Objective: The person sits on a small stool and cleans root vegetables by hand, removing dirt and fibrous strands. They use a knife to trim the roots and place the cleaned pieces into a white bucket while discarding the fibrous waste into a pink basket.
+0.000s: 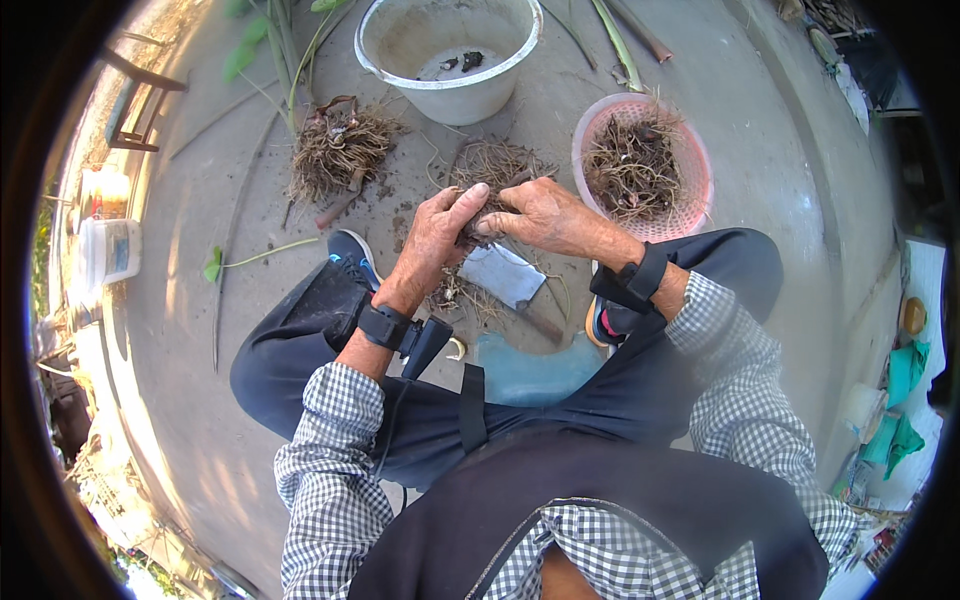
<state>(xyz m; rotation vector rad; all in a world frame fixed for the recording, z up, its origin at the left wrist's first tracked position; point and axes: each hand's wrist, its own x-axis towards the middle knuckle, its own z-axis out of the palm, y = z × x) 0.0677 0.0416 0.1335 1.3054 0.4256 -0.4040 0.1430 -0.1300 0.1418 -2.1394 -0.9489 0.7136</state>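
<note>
My left hand (442, 225) grips a dark, rooty clump (480, 229), its thumb uppermost. From the other side, my right hand (544, 217) pinches at the same clump with thumb and fingers; most of it is hidden by the hands. Just beyond them lies a heap of loose thin roots (502, 161) on the concrete floor. Below the hands a flat cleaver-like metal blade (502, 274) rests on the ground, its dark handle (541, 326) pointing towards me. More root scraps (450, 292) lie left of the blade.
A whitish bucket (457, 94) holds a few dark pieces. The pink mesh basket (701, 172) contains rooty clumps (634, 169). At left sits a large root ball (341, 146) with green stalks. A blue plastic seat (532, 371) is between my legs; a wooden stool (139, 105) stands far left.
</note>
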